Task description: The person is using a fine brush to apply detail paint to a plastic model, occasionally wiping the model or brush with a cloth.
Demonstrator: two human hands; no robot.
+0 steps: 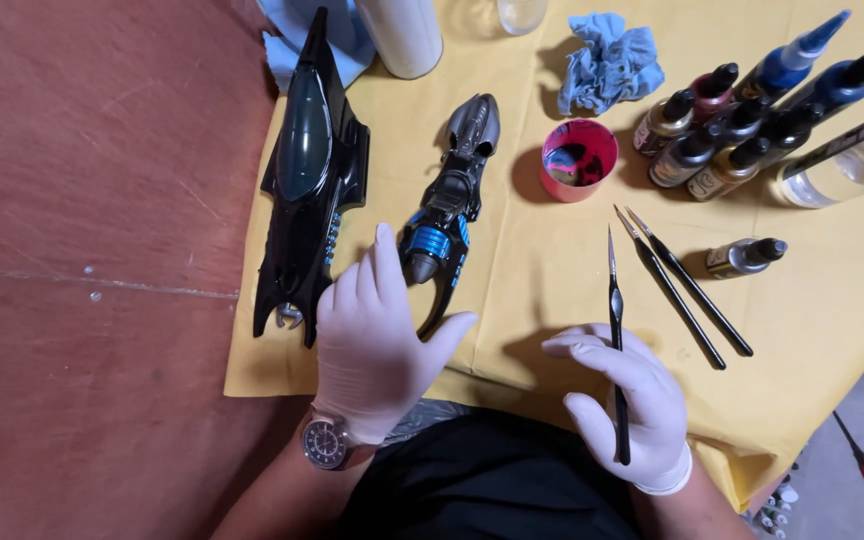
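Your right hand [630,405] has its grip closed on a thin black brush [616,340], tip pointing away from you, over the yellow sheet [832,330]. Your left hand [377,340] is gloved, palm down, grip wide and empty, fingertips just beside the grey-blue model part [447,210]. Black hull [310,170] lies left of it; red cup [578,160] further back.

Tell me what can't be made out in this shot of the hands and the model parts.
Head view only:
- White cylinder: top cut off by the upper edge.
- Grey-and-blue model part: rear end partly covered by the left hand.
- Brush: lower handle partly hidden in the right hand.
- Bottle labels: too small.
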